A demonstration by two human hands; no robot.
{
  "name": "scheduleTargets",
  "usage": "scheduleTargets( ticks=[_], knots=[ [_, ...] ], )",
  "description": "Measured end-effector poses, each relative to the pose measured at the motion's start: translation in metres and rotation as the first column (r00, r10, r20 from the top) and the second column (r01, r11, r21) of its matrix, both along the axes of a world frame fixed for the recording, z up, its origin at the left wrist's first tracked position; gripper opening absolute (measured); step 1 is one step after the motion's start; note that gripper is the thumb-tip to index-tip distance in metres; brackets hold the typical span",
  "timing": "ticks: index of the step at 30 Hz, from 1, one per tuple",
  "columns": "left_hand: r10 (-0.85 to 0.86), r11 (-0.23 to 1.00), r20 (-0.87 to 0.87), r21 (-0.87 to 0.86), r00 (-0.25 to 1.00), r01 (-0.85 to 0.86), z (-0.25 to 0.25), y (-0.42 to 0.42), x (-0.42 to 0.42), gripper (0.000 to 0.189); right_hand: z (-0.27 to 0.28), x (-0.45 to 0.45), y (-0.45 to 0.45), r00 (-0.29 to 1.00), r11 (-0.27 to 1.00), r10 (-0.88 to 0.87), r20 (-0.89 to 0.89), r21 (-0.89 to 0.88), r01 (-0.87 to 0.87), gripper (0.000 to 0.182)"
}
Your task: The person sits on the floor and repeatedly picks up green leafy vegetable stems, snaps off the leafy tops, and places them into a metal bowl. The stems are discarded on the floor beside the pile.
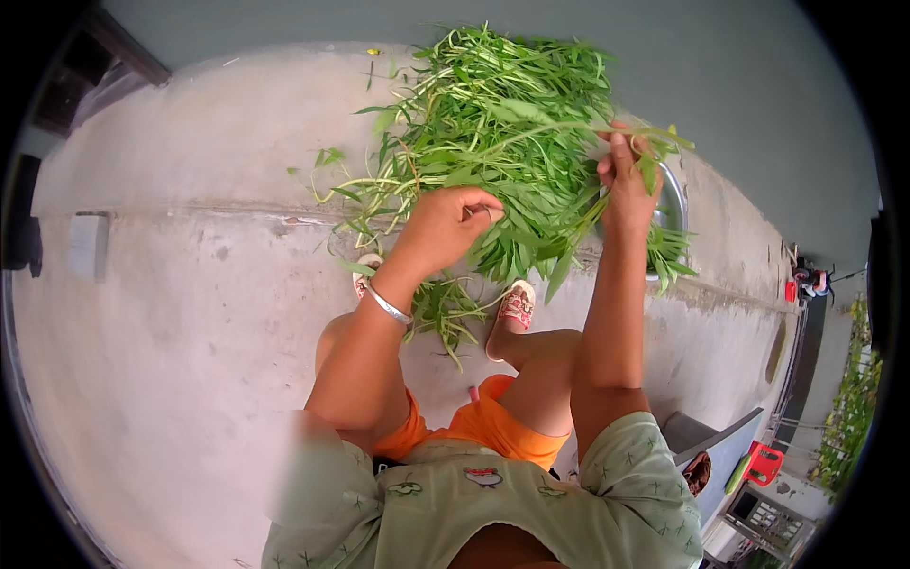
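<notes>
A large heap of leafy greens, apparently water spinach (519,92), lies on the concrete floor before me. My right hand (633,178) is raised over the heap's right side and grips a long leafy stem (547,130) between thumb and fingers. More leaves hang beside that wrist; whether the hand holds them too I cannot tell. Over the heap's near edge, my left hand (455,217) has its fingers curled and the thumb against the index finger, with nothing clearly visible in it. Partly behind my right forearm stands a metal basin (681,195) with greens in it.
A smaller pile of greens (444,313) lies between my slippered feet (517,306). Behind the heap rises a grey wall (711,85). A pale block (89,245) sits on the floor at far left. At lower right are a table (725,455) and a red plastic chair (766,464).
</notes>
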State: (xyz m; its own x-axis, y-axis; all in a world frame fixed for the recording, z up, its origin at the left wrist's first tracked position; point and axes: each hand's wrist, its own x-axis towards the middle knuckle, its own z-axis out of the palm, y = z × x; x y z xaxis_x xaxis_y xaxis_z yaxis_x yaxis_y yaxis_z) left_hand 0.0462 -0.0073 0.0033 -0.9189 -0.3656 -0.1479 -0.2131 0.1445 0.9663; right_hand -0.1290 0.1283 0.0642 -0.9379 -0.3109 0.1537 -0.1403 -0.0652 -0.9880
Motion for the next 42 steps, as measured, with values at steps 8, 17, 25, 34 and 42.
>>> scheduleTargets(
  ticks=[8,17,25,34,42],
  knots=[
    [0.183,0.983,-0.263,0.048,0.947,-0.177,0.007,0.017,-0.02,0.031,-0.021,0.022,0.025,0.929,0.934,0.341,0.144,0.063,-0.352,0.02],
    [-0.02,0.869,-0.061,0.493,0.998,0.047,0.012,0.018,-0.031,0.02,-0.032,0.007,0.031,0.936,0.952,0.3,0.184,0.009,-0.307,0.016],
    [0.308,0.662,-0.245,0.749,0.919,-0.022,0.009,-0.018,-0.02,0.022,-0.06,0.007,0.056,0.769,0.615,0.483,-0.42,0.788,0.044,0.026],
    [0.249,0.727,-0.181,0.684,0.951,-0.06,0.006,0.006,-0.03,0.018,-0.041,0.055,0.009,0.776,0.814,0.563,0.283,-0.028,-0.58,0.017],
    [0.312,0.644,-0.265,0.765,0.912,0.002,0.002,-0.005,-0.026,0.021,-0.046,0.049,0.012,0.733,0.724,0.59,0.338,0.179,-0.666,0.017]
  ],
)
